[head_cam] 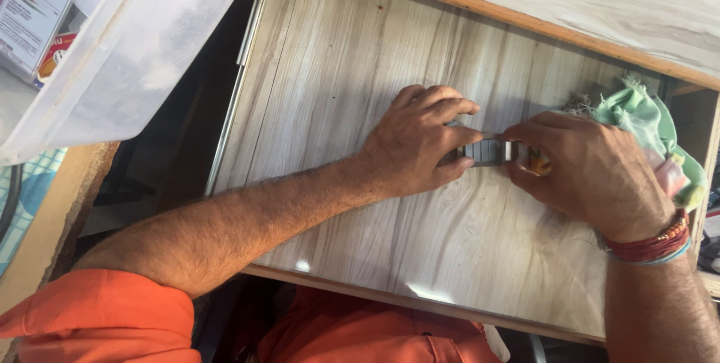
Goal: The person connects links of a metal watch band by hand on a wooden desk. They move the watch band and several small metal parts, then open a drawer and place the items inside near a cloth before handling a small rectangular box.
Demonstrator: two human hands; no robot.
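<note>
1. Right now the small grey ribbed metal piece (489, 151) sits just right of the frame's centre, lying flat on the pale wood-grain panel (337, 100) and pinched between two hands. It is short and smooth-looking, so a sideways slip across the glossy laminate looks like the first risk if either side eases off.

2. Left hand (420, 142): fingers curled, its grip closed on the left end of the piece, heel pressed on the panel. If that downward pressure lifts, I'd judge the piece could skate left.

3. Right hand (589, 172): grip closed on the right end, with a small orange thing (538, 162) tucked under the thumb; what it is, I cannot tell. Fingertips sit very close to the metal's edges, so a sudden jerk could nip skin.

4. Green cloth (645, 119), frayed, lies at the right edge of the frame, touching the back of the right hand. Loose threads could snag into the work.

5. Red thread bracelet (651, 244) on the right wrist rides near the panel and may drag or catch.

6. Translucent plastic bin (127, 48), upper left of the frame, tilts over the panel's edge; a bump from the left elbow could shift it.
</note>
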